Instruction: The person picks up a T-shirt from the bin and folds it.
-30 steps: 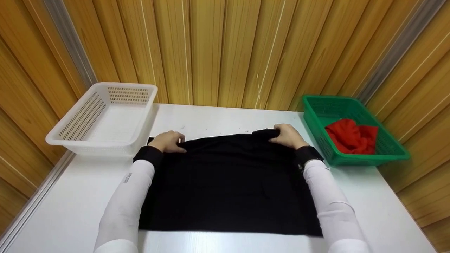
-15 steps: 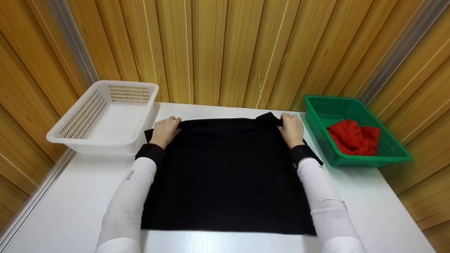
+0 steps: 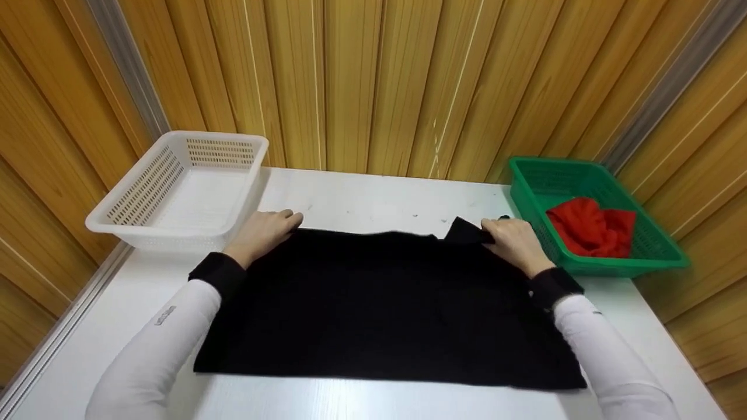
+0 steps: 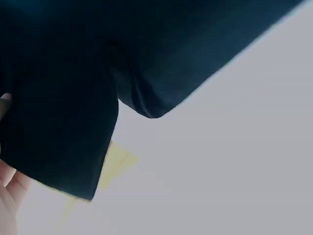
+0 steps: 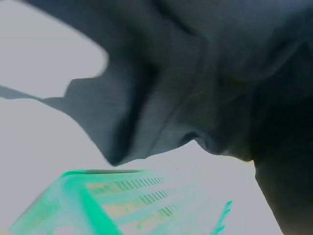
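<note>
A black garment (image 3: pixel 385 309), seemingly folded into a wide rectangle, spreads between my hands in the head view. My left hand (image 3: pixel 265 233) pinches its far left corner, thumb pointing inward. At the far right corner, my right hand (image 3: pixel 516 242) grips the edge, and a small pointed flap sticks up beside the fingers. In the left wrist view, part of the left hand (image 4: pixel 11 193) shows at the lower left edge, holding a sleeve-like flap of the garment (image 4: pixel 58 132). Dark draped folds of the garment (image 5: pixel 186 88) fill the right wrist view; the right hand is hidden there.
A white perforated basket (image 3: pixel 175 238) stands on the white table (image 3: pixel 362 192) at the back left. At the back right is a green basket (image 3: pixel 648 268) holding a red cloth (image 3: pixel 592 230). Wood-patterned panels (image 3: pixel 350 87) rise behind and at both sides.
Both hands first carried the garment's far edge up and away, then came back nearer and spread apart. Its near corners have moved outward, and the cloth looks wider and shorter.
</note>
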Available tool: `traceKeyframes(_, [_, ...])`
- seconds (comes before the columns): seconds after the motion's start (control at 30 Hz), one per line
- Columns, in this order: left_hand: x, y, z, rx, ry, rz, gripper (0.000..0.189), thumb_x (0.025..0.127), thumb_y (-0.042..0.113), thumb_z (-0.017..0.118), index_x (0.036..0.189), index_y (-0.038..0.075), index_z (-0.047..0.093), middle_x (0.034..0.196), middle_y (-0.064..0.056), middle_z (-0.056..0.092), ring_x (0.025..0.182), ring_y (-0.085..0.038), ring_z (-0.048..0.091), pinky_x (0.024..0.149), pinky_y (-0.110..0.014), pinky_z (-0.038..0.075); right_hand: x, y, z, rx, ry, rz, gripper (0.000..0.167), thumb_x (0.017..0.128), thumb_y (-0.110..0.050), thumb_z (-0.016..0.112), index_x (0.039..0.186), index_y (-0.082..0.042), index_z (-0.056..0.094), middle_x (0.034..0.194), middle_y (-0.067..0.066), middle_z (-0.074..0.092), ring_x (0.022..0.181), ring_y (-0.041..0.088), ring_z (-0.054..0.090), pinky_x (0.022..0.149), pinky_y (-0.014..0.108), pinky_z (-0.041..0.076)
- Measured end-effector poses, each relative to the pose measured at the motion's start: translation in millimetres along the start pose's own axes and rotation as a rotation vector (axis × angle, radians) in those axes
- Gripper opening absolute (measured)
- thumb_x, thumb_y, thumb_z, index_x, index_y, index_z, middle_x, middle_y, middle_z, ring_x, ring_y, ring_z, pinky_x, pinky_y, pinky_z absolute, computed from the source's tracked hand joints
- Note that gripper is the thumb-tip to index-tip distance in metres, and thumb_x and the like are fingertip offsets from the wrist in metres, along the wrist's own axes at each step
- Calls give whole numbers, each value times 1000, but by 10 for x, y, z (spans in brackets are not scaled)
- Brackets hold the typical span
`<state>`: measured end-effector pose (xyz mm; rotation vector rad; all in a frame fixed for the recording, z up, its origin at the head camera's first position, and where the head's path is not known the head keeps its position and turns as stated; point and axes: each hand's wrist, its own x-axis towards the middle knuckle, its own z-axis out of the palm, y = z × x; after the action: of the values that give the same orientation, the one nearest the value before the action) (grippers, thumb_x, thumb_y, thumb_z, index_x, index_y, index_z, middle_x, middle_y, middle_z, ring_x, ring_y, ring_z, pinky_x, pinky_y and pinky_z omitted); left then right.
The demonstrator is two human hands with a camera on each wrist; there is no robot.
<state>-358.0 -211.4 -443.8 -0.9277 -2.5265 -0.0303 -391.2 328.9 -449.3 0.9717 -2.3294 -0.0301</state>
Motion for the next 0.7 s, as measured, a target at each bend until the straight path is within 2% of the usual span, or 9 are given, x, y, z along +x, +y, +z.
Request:
traceKeyframes(0.07, [-146, 93, -37, 20, -21, 38, 33, 80, 6, 82, 99, 6, 55, 84, -11, 65, 67, -31, 66, 56, -44, 55, -195, -97, -93, 51, -142, 11, 43, 67, -15, 92, 91, -10, 57, 71, 5, 69, 62, 26, 67, 54, 40, 52])
traceKeyframes(0.13, [-303, 177, -40, 41, -64, 45, 41, 75, 6, 86, 104, 7, 57, 90, -11, 66, 72, -31, 67, 58, -44, 56, -368, -192, -169, 129, -329, 71, 42, 74, -22, 89, 103, -11, 60, 85, 7, 75, 72, 25, 71, 61, 41, 56])
traceKeyframes(0.2, [-441, 226, 1, 62, -104, 20, 46, 73, 5, 87, 109, 6, 58, 96, -13, 67, 77, -33, 66, 60, -44, 56, -491, -259, -211, 192, -477, 157, 42, 80, -26, 85, 111, -11, 60, 97, 10, 76, 80, 25, 71, 65, 43, 57])
traceKeyframes(0.27, [-537, 242, 52, 86, -130, -25, 51, 70, 4, 88, 112, 4, 57, 100, -15, 66, 81, -34, 64, 61, -45, 55, -555, -309, -225, 255, -549, 234, 41, 83, -26, 82, 114, -10, 59, 105, 13, 75, 84, 25, 70, 66, 43, 57])
traceKeyframes(0.37, [-613, 234, 135, 101, -124, -86, 46, 72, 0, 84, 109, 2, 57, 98, -17, 64, 82, -36, 62, 61, -45, 53, -585, -367, -217, 338, -559, 293, 38, 83, -17, 82, 110, -8, 57, 103, 16, 73, 80, 24, 66, 63, 41, 54])
traceKeyframes(0.47, [-627, 230, 148, 84, -119, -124, 29, 80, -2, 77, 99, 2, 56, 92, -16, 63, 79, -35, 60, 59, -43, 52, -576, -426, -230, 387, -531, 277, 32, 81, -8, 81, 107, -6, 61, 99, 15, 74, 80, 24, 66, 65, 39, 54])
traceKeyframes(0.53, [-612, 237, 100, 49, -105, -144, 19, 82, -7, 70, 88, 4, 55, 84, -13, 61, 73, -32, 57, 56, -40, 49, -561, -465, -272, 410, -503, 257, 24, 80, -1, 79, 98, -7, 64, 92, 11, 73, 78, 20, 65, 66, 35, 53])
traceKeyframes(0.6, [-585, 256, 8, 17, -78, -155, 23, 81, -10, 67, 78, 7, 51, 76, -9, 56, 67, -27, 52, 54, -36, 45, -549, -509, -351, 417, -456, 234, 19, 80, 1, 78, 87, -11, 65, 85, 4, 71, 76, 14, 61, 67, 31, 51])
traceKeyframes(0.7, [-561, 304, -151, -3, -17, -134, 31, 76, -15, 65, 71, 9, 47, 69, -4, 50, 62, -22, 46, 53, -32, 39, -557, -594, -489, 451, -430, 221, 27, 81, -4, 80, 75, -18, 58, 73, -7, 62, 70, 6, 49, 64, 25, 44])
